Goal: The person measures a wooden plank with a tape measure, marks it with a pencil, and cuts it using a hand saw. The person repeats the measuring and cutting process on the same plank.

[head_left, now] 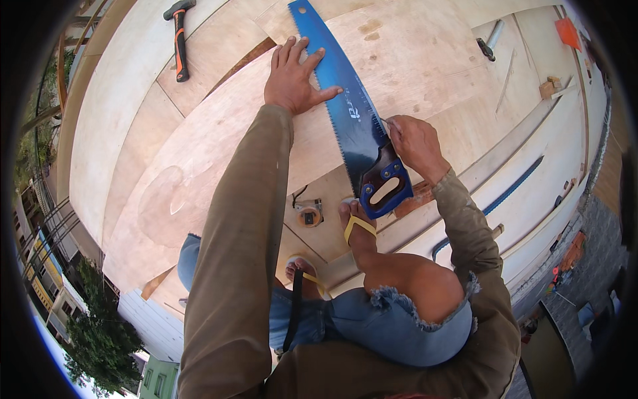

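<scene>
A: While the L hand (292,80) lies w/ fingers spread, thumb & fingertips over the toothed side, where's the saw (342,100) exactly?

B: Flat on the ply sheet (226,133), approx. mid-width. Tip toward far edge; handle (375,178) at near edge, just beside a sandalled foot (359,229).

A: R hand (415,143)?

B: Fingers curled together, next to the blade's back edge, above the handle. Can't tell if it pinches something thin; knuckles hide it. Not on the grip, anyway.

A: Handling est.?

B: Prob. light for its length. Blade thin: stiff edgewise, springy flatwise. Smooth blue face, so prob. slippery under a palm. Not fragile, but teeth look sharp.

A: Best hold?

B: Handle, I'd say, fingers thru the loop. To steady it flat: press mid-face, nearer the back edge, skin off the teeth.

A: Other items?

B: Hammer (179,43), orange/blk grip, toward the far L corner; 2nd hammer (492,43) toward far R.
</scene>
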Demonstrator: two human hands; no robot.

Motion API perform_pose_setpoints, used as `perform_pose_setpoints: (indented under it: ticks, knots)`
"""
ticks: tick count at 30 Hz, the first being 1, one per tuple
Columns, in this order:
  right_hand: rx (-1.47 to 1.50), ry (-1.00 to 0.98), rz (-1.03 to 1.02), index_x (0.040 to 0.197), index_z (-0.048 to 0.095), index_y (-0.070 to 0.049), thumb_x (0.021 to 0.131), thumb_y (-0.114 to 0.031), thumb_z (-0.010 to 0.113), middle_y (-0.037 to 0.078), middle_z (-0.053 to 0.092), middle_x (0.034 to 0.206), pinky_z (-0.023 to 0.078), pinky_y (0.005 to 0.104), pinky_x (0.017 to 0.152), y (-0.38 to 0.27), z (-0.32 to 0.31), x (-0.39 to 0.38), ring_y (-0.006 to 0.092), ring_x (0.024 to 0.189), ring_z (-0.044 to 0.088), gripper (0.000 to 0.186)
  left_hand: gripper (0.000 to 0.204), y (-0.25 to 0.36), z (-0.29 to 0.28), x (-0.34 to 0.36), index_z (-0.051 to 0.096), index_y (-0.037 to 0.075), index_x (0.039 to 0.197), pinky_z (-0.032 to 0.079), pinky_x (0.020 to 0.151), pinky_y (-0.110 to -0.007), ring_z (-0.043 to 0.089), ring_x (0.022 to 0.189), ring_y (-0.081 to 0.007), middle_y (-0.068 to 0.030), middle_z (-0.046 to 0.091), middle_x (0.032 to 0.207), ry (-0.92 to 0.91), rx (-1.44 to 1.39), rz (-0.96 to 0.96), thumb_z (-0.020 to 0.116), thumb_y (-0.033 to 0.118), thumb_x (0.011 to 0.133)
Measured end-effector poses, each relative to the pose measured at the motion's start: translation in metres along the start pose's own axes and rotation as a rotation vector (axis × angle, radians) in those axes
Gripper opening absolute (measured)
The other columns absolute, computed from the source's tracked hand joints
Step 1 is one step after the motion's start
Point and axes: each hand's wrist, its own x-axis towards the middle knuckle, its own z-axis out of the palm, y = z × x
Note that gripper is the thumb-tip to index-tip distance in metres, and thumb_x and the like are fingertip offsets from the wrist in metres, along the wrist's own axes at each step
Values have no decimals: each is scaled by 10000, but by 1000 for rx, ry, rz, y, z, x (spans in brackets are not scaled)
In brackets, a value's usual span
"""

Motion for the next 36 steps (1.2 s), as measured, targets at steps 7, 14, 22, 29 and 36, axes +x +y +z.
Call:
perform_pose_setpoints:
  ticks: [7,14,22,29,36]
  knots:
    - [303,26,514,1011,685,-54,959,-73,539,116,648,778,502,386,629,28,-32,-95,240,709,661,157,885,-3,7,-1,593,223,1402,218,1243,-498,250,1498,-338,-120,402,1541,5,56,9,738,763,716]
    - [920,62,778,1063,668,35,958,-292,688,50,659,834,495,252,637,30,49,-106,108,707,606,343,881,-2,6,0,590,198,1405,216,1235,-519,252,1491,-375,-149,396,1541,28,66,50,757,733,725]
    - [794,234,650,1005,653,43,923,-389,765,41,629,816,475,251,619,3,49,-142,91,706,572,455,635,-7,-9,-14,575,91,1382,321,1179,-511,342,1442,-391,-203,424,1502,168,-243,-1,777,416,876]
    - [803,786,947,964,630,-5,998,-386,669,45,648,847,504,256,602,56,43,-218,80,703,575,384,487,-10,-38,-87,598,48,1290,409,1078,-479,472,1318,-372,-174,534,1379,323,-206,-10,777,209,867]
    - [1017,1027,1244,996,676,-11,1024,-387,617,45,658,849,478,281,621,125,46,-240,136,679,544,382,387,72,-26,-213,640,41,1077,502,865,-431,591,1024,-320,-141,614,1078,-459,-364,455,800,220,773]
